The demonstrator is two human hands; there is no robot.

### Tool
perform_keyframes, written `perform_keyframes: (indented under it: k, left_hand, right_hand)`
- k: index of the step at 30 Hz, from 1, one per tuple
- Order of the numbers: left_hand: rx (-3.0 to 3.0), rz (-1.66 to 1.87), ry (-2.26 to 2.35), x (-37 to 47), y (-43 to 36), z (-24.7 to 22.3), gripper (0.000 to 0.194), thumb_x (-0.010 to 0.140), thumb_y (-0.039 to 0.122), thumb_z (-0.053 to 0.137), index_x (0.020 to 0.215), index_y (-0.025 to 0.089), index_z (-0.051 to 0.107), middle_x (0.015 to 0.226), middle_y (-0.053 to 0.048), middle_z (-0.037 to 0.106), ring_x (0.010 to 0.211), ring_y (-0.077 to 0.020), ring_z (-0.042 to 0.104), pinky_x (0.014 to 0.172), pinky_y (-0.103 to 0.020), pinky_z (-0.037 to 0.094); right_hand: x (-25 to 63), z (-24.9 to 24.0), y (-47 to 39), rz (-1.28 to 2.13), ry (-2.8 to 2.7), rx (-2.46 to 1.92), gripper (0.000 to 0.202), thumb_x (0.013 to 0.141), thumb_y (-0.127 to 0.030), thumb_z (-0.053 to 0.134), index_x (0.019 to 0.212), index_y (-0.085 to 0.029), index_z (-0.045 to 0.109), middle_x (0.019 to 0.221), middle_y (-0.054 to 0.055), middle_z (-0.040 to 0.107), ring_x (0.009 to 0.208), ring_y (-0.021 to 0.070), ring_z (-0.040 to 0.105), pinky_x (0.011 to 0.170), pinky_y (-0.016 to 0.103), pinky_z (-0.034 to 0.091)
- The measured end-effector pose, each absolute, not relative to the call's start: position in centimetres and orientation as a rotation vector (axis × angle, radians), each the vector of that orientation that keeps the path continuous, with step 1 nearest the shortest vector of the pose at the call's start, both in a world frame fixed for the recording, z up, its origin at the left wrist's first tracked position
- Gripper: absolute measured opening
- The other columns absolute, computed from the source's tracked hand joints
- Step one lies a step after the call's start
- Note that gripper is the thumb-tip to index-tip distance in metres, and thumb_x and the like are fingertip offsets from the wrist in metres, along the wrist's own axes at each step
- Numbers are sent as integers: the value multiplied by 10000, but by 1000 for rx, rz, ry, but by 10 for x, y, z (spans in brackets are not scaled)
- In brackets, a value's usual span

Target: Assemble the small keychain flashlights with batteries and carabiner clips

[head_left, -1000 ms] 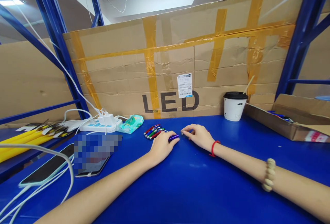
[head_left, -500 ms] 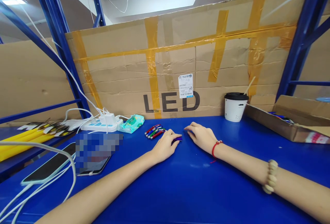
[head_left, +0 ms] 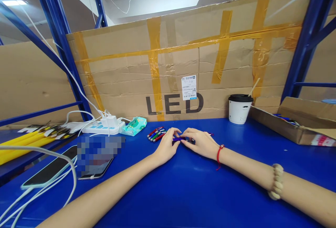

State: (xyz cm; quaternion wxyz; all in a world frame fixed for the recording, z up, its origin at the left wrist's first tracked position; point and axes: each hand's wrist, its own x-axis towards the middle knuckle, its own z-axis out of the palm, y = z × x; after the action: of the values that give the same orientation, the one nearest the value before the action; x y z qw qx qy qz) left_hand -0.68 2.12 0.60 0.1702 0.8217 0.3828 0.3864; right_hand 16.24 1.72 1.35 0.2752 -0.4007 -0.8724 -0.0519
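Observation:
My left hand (head_left: pixel 168 147) is closed in a pinch on one end of a purple pen (head_left: pixel 177 139). My right hand (head_left: pixel 202 143), with a red string at the wrist, meets it from the other side, its fingers closed at the pen's right end. A dark piece (head_left: pixel 193 140) shows beneath the right fingers; whether it belongs to the same pen I cannot tell. Behind the right hand a small purplish-red tip (head_left: pixel 210 134) sticks out, the remainder hidden. Just left of my left hand lie several coloured pens (head_left: pixel 156 134), side by side on the blue table (head_left: pixel 199 193).
At the left are a green wipes packet (head_left: pixel 134 126), a white power strip (head_left: pixel 103 126), phones (head_left: pixel 49 168) and loose white cables. A lidded paper cup (head_left: pixel 238 109) and a cardboard box (head_left: pixel 301 130) holding pens stand at the right. Taped cardboard (head_left: pixel 126 81) backs the table.
My right hand has moved slightly to bring its fingers onto the purple pen beside my left fingers. My left hand has shifted slightly, still holding the pen. A purplish-red tip now shows behind the right hand.

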Motion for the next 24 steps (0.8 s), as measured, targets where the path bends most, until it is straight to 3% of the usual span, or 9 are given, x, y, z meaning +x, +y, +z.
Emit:
perform_keyframes:
  k: [6,9,14,20,24]
  left_hand:
    - [2358,1111,1026,-5,17,11,233,752,62,459,948,187,470,930,-34,519,845,-141,520,671,-238,448]
    - [2324,1136,1077,-5,17,10,307,759,81,447,1048,187,449,1014,-50,517,831,-136,531,679,-247,457]
    - [2280,1044,1305,-6,18,5,489,767,172,488,1238,167,360,1123,-89,505,967,-187,514,849,-337,433]
    - [2637,780,1110,-6,13,7,281,824,254,437,1072,227,564,1175,-44,523,1096,-195,465,973,-365,332]
    - [2761,660,1014,-5,9,11,305,846,267,404,1105,227,562,1181,-38,545,1125,-187,453,974,-362,319]
  right_hand:
    - [161,15,16,-202,-2371,-1104,216,847,-303,441,935,-224,622,915,36,621,885,162,558,672,244,426]
    - [162,15,19,-218,-2265,-1195,211,853,-318,437,950,-231,603,902,18,627,835,148,566,634,229,411]
    - [177,16,34,-211,-2036,-1440,219,870,-338,400,918,-234,586,929,4,632,811,143,584,586,227,381]
    - [206,15,53,-278,-1957,-1748,210,872,-294,394,935,-207,575,958,37,637,843,181,594,586,253,363]
    - [216,15,59,-248,-1959,-1848,219,872,-272,385,949,-202,578,990,44,636,879,197,588,592,267,364]
